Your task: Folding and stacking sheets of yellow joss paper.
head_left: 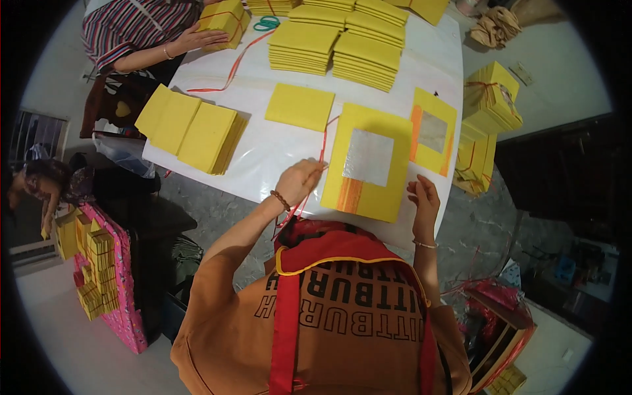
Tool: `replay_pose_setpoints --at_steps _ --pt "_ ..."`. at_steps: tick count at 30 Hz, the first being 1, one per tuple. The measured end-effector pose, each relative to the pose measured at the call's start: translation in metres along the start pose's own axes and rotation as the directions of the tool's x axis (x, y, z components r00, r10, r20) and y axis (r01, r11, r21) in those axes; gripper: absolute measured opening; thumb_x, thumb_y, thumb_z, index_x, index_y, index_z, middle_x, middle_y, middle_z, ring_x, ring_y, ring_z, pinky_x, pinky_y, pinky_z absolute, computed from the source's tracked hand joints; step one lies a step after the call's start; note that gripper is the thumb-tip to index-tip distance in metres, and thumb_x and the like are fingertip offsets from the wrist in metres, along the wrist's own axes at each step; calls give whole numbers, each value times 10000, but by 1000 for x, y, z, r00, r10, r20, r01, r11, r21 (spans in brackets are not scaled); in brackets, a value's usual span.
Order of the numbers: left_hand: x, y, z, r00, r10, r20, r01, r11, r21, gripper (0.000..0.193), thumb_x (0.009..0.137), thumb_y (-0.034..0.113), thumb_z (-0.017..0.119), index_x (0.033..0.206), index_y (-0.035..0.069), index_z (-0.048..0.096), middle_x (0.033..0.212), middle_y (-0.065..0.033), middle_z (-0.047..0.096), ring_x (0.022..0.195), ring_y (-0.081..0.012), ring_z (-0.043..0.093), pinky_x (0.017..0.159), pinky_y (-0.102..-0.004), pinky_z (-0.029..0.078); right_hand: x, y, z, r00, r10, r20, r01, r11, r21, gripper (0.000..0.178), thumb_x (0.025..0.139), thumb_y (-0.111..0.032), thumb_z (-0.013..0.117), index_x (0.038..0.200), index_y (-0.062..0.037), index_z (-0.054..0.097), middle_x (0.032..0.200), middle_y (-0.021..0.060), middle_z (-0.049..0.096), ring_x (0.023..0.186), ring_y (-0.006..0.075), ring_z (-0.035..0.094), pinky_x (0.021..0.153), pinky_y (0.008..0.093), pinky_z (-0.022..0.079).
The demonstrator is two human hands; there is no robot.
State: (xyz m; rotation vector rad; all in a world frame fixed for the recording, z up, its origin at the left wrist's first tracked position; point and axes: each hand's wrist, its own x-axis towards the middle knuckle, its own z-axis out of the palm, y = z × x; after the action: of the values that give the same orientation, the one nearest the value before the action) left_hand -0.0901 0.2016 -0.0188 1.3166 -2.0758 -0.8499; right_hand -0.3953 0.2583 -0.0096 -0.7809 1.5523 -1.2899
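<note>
The work in hand appears to be tying: a thin red plastic ribbon runs past the left edge of a large yellow paper pile with a silver square and orange strip, lying near the centre of the frame. The left grip is pinched closed on the ribbon; the right grip, beside the pile's lower right edge, is loosely curled with nothing visible in it. The next move probably calls for keeping the ribbon taut without shifting the sheets.

The glossy white tabletop also carries neat yellow paper stacks at upper centre, green-handled scissors and, at upper left, a co-worker's hand against a yellow bundle. Grey marbled floor shows at right, below ribbon-tied yellow bundles; a pink patterned surface stands at lower left.
</note>
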Motion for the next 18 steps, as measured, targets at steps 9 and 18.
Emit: replay_pose_setpoints --at_steps 9,18 --pt "3 13 -1 988 -147 -41 123 929 -349 237 882 108 504 1064 15 623 954 -148 652 836 -219 631 740 -302 487 17 -20 -28 982 -127 -139 130 991 10 375 913 -184 546 1261 -72 467 929 20 626 843 96 572 721 235 437" --pt "-8 33 -14 955 -294 -49 227 822 -523 224 902 81 497 1069 -14 612 829 -64 643 737 -91 570 673 -218 465 34 -76 -59 902 -321 -290 379 909 172 416 908 -169 552 1286 -51 427 989 42 605 867 101 562 726 237 448"
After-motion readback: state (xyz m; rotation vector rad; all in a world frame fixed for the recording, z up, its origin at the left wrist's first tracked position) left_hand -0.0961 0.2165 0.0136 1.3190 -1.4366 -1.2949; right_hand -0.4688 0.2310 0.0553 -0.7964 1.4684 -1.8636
